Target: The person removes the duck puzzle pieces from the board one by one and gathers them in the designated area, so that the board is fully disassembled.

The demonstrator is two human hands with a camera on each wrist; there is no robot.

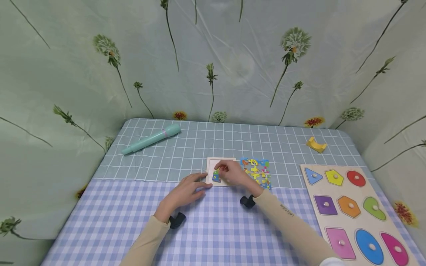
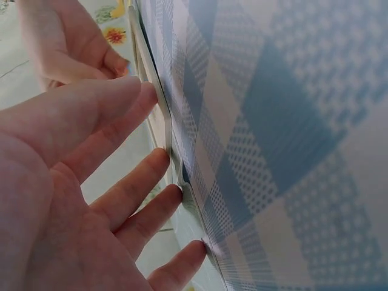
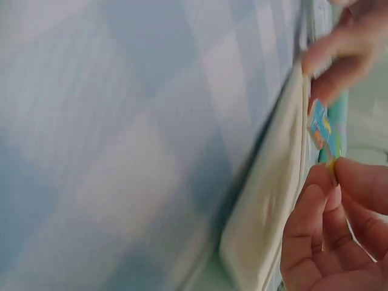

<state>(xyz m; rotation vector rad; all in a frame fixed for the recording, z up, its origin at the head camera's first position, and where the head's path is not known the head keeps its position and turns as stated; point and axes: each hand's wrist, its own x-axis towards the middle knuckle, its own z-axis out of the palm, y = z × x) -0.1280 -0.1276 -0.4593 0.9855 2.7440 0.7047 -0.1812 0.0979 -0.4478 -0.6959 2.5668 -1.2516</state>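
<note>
A small wooden puzzle tray [image 1: 221, 159] lies mid-table, with blue and green jigsaw pieces [image 1: 215, 177] in its lower left part. My left hand [image 1: 188, 190] steadies the tray, thumb and fingertips on its near left corner, the fingers fairly straight. Over the tray, my right hand [image 1: 233, 173] pinches a jigsaw piece between thumb and fingers. Only a yellow edge of that puzzle piece [image 3: 331, 170] shows in the right wrist view, close to the fitted pieces [image 3: 319, 124]. Several loose pieces [image 1: 254, 169] lie grouped just right of the tray, partly behind the right hand.
A teal microphone-shaped object [image 1: 151, 140] lies at the back left. At the back right sits a yellow curved block [image 1: 316, 145]. A large wooden shape board [image 1: 336, 190] with knobbed coloured shapes covers the right side. A floral curtain [image 1: 239, 66] hangs behind the table.
</note>
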